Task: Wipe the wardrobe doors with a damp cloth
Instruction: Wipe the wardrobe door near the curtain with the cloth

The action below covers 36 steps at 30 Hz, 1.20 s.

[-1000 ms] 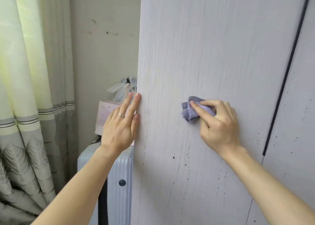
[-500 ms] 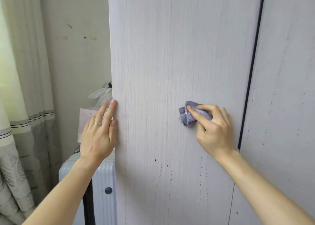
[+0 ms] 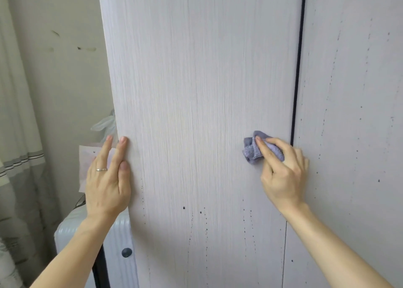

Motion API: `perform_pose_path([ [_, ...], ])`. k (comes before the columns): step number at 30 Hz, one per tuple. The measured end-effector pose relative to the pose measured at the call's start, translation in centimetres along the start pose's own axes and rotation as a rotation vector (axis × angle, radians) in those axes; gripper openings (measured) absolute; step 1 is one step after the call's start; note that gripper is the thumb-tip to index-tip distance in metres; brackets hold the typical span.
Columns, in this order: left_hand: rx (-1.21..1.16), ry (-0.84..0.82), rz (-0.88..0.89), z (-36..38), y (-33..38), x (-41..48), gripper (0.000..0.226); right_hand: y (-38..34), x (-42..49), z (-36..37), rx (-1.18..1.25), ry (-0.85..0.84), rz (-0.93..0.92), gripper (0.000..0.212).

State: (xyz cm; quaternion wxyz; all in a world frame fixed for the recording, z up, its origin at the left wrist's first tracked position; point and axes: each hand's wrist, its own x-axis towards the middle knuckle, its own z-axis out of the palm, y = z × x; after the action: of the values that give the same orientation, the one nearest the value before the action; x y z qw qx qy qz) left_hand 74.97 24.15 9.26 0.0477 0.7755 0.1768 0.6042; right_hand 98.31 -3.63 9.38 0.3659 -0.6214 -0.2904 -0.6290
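Note:
A pale wood-grain wardrobe door (image 3: 196,80) fills the middle of the view, with dark specks on its lower part. A second door (image 3: 353,91) stands to its right beyond a dark vertical gap (image 3: 297,69). My right hand (image 3: 283,174) grips a bunched purple cloth (image 3: 253,150) and presses it against the first door near its right edge. My left hand (image 3: 106,178) lies flat with straight fingers on the door's left edge; a ring shows on one finger.
A pale ribbed suitcase (image 3: 117,248) stands low left beside the wardrobe, with a paper bag (image 3: 87,161) and a plastic bag (image 3: 104,124) above it. A marked wall (image 3: 65,69) and a grey-banded curtain (image 3: 17,135) lie further left.
My right hand has slid the cloth to the right across the door, from near its middle to close by the dark gap. My left hand stays on the left edge.

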Motion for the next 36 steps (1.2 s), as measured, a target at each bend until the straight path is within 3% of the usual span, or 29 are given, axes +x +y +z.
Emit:
perform_pose_path([
  [3, -0.016, -0.005, -0.013, 0.0, 0.2, 0.1, 0.054, 0.4, -3.2, 0.3, -0.039, 0.005, -0.021, 0.049],
  [6, -0.004, -0.031, -0.033, -0.1, 0.5, 0.0, 0.055, 0.4, -9.0, -1.0, -0.065, -0.118, -0.122, 0.059],
  [9, -0.003, -0.037, -0.054, -0.2, 0.7, -0.2, 0.055, 0.6, -8.4, -1.7, -0.108, -0.172, -0.177, 0.061],
  [15, -0.005, -0.028, -0.043, 0.3, 0.1, -0.2, 0.053, 0.8, 0.4, -0.8, -0.151, -0.078, 0.013, 0.059],
  [23, 0.000, -0.012, -0.039, 0.6, 0.1, -0.3, 0.053, 1.2, -9.8, -1.9, -0.161, -0.162, 0.018, 0.064],
  [31, 0.020, -0.007, -0.077, 0.5, 0.7, -0.6, 0.054, -0.8, -0.1, -0.7, -0.078, -0.113, 0.102, 0.056],
  [36, 0.039, -0.003, -0.093, 0.5, 0.8, -0.7, 0.054, -1.1, -10.6, -1.5, -0.017, -0.231, -0.022, 0.057],
])
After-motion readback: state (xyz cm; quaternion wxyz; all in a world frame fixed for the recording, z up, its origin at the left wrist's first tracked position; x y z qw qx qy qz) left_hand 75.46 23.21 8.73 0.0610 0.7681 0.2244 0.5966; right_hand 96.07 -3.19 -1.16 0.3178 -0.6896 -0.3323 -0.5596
